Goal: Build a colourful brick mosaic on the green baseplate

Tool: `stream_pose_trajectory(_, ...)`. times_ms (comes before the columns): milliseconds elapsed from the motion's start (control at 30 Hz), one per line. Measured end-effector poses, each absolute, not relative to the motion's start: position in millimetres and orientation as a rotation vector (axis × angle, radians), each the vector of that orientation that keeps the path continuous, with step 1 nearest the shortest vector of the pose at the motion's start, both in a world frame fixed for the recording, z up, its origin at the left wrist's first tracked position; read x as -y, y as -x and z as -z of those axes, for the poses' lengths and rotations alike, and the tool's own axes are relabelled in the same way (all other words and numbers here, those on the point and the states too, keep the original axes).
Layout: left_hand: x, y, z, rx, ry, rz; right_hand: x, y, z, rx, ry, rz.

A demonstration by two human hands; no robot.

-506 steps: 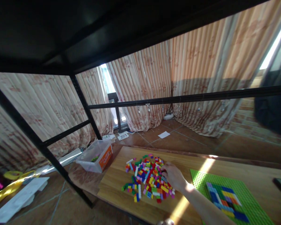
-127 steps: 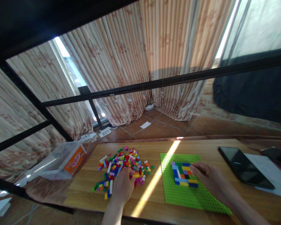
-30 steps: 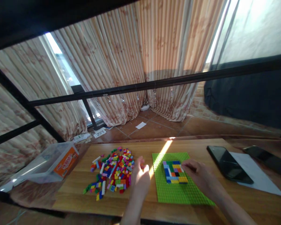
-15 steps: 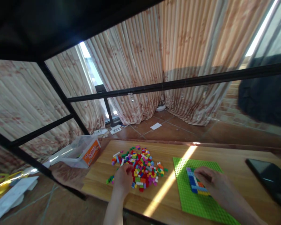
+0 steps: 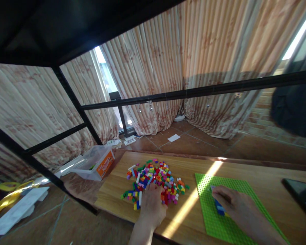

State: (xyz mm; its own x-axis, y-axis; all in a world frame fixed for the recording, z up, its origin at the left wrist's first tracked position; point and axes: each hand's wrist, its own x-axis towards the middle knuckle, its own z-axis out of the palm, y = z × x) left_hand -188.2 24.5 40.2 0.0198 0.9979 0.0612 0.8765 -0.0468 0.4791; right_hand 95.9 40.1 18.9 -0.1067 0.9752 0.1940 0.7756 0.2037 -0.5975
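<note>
My left hand [image 5: 154, 203] reaches down onto the near side of a heap of small colourful toy bricks [image 5: 165, 178]. Its fingers look apart and bent over the bricks, with the tips partly hidden. On the right, a studded green baseplate [image 5: 241, 185] lies on the wooden table. My right hand [image 5: 232, 206] is over the plate, fingers curled and pressed together above a low brick build [image 5: 220, 208]. Blue and some yellow bricks of the build show beside the hand; the hand covers the rest. Whatever the right fingertips grip is hidden.
The wooden tabletop [image 5: 117, 195] carries a dark tablet-like device [image 5: 302, 194] at the right. A clear plastic box [image 5: 91, 168] with an orange label stands off the table's left end. Black metal bars [image 5: 163, 97] cross in front of the curtains.
My left hand has moved right and forward into the brick heap, its fingers spreading. The right hand stays at the build and now covers more of it. The view has shifted slightly left.
</note>
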Motion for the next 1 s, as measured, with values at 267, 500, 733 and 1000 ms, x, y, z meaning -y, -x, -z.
stream_pose_trajectory(267, -30.7, 185.3, -40.5, -1.964, -2.003, -0.564, -37.9, -96.0, -21.6, 1.947, 1.608, -0.503)
stream_pose_trajectory(500, -34.4, 183.1, -39.0, -1.98, -2.106, -0.496, -37.4, -95.1, -26.8, 1.967, 1.611, -0.517)
stream_pose_trajectory(733, -36.5, 189.6, -54.4, -1.809, -1.942, -0.694, -35.4, -93.6, -34.3, 1.966, 1.626, -0.541)
stream_pose_trajectory(1000, -36.0, 155.7, -60.8, -1.152, -1.488, -0.729, -22.3, -79.9, -55.4, 1.935, 1.421, -0.613)
